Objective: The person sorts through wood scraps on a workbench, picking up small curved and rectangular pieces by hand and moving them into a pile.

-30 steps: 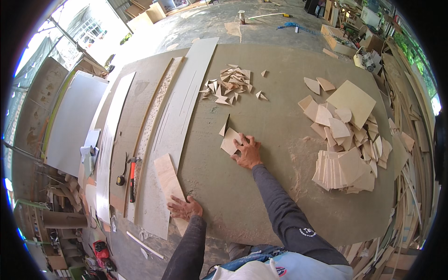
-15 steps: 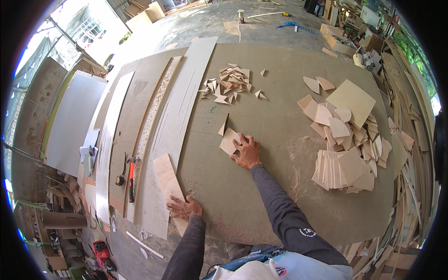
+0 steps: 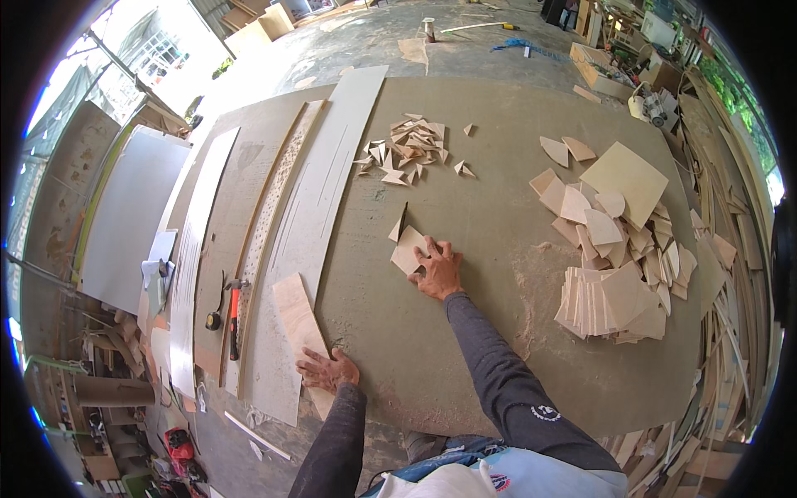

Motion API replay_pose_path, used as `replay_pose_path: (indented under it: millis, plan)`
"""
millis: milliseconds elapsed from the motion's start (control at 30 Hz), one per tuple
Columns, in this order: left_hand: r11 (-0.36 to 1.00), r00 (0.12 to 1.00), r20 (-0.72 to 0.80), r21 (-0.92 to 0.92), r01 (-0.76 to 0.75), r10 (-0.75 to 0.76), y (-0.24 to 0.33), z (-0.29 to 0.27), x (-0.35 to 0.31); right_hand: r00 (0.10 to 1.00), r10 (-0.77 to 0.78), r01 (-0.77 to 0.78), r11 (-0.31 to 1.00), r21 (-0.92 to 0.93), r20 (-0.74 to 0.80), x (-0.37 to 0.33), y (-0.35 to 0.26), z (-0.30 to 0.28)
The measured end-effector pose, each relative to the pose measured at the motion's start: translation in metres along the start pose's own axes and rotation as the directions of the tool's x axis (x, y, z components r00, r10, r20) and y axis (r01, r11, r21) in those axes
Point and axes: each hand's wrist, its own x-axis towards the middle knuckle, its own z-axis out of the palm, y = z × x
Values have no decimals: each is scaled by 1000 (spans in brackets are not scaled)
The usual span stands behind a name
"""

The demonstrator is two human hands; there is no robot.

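Closest in my feed, the left hand lies flat and spread on a plank, gripping nothing; the plank's long axis runs away from the body, leaning left. Under all this, the brown table. Just left of the plank, past a pale panel, I see a hammer with a tape measure beside it.

Off to the right, well apart from both hands, a fanned stack of thin wood.

Now the middle, and here's the key relation: the right hand has its fingers spread and bent over a small wood piece. I can't tell whether it pinches or only presses. The piece lies forward and left of the palm; the right hand is much the nearer one. At its far edge, a thin dark strip points away from the body, a wood sliver on its left.

Farther on, a heap of offcuts. Beyond the table, on the floor, a wooden box; its contents I can't make out from here.
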Motion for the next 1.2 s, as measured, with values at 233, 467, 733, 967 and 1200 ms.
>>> replay_pose_path:
  millis: [233,467,733,967,1200]
  plan:
    - [999,1000,-9,-34,-26,26,0,-2,-1,997,-11,15,998,56,-74,-2,0,6]
    - [999,999,-27,-37,-21,20,-1,-3,-2,993,-99,104,991,79,-68,-8,8,6]
    - [1000,999,44,-27,-7,9,2,-11,-4,992,-109,113,992,60,-67,-8,9,3]
    - [1000,1000,9,-23,-12,12,0,-4,-2,995,-85,87,995,48,-51,-6,6,5]
    - [1000,1000,9,-23,-13,13,-1,-2,-1,999,-47,48,998,38,-25,-5,3,5]
